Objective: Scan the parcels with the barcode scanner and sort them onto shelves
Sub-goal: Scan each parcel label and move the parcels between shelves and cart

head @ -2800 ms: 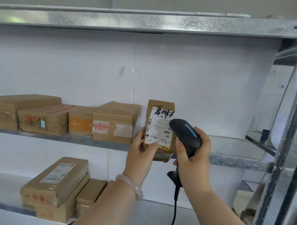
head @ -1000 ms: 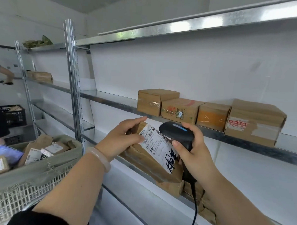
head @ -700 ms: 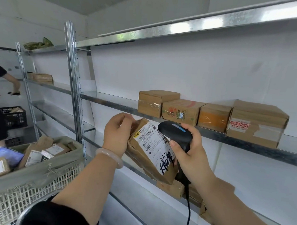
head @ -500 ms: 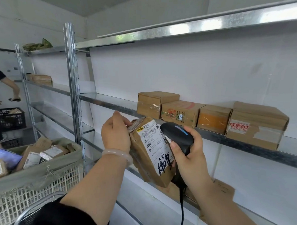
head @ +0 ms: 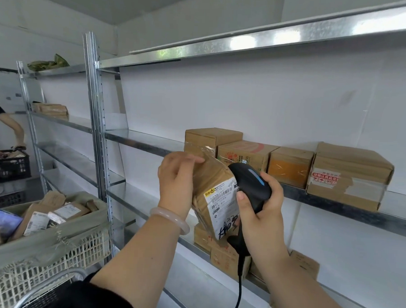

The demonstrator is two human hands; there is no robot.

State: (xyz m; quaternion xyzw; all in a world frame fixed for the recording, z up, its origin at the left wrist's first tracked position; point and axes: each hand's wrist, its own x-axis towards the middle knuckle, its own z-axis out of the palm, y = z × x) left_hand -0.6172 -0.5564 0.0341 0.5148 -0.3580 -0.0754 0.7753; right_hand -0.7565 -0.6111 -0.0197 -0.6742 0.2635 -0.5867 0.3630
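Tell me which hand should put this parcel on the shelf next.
Left, probably. The left hand grips the parcel near the shelf, whose bare stretch lies on that side; the right hand is occupied holding the scanner.

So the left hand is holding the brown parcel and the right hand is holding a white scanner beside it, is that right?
Not quite: the scanner is black, not white, with a blue strip on top, as the head view shows. The rest stands: the left hand holds the brown parcel and the right hand holds the scanner beside it.
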